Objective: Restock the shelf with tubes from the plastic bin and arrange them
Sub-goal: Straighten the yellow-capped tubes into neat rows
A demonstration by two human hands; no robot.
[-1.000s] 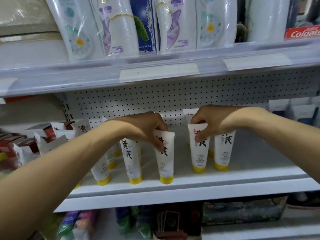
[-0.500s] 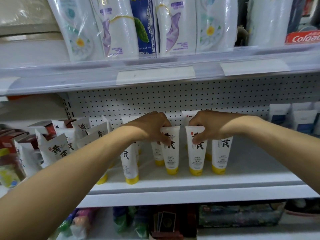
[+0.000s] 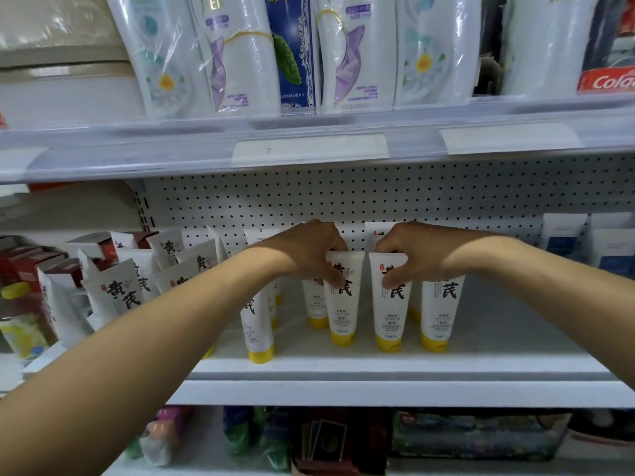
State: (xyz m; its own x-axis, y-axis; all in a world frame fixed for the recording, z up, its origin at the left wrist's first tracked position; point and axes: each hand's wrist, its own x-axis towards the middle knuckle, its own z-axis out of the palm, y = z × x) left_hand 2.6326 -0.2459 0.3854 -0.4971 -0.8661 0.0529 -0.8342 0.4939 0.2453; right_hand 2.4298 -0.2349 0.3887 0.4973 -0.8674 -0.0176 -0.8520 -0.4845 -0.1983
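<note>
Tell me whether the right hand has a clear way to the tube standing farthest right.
Probably yes: the right hand grips the neighbouring tube, and the rightmost tube stands just beside it, under the wrist, with bare shelf beyond.

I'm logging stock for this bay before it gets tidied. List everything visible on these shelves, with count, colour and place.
white squeeze tubes with yellow caps: four upright in front, more behind and leaning at left; middle shelf
white wrapped bottles: at least five; top shelf
blue carton: one; between those bottles
red Colgate box: one; top shelf, right edge
red-and-white cartons: several; middle shelf, far left
white-and-blue boxes: several; middle shelf, far right
mixed goods: bottom shelf, too dim to count
left hand: pinching one tube's top
right hand: pinching the neighbouring tube's top
</note>
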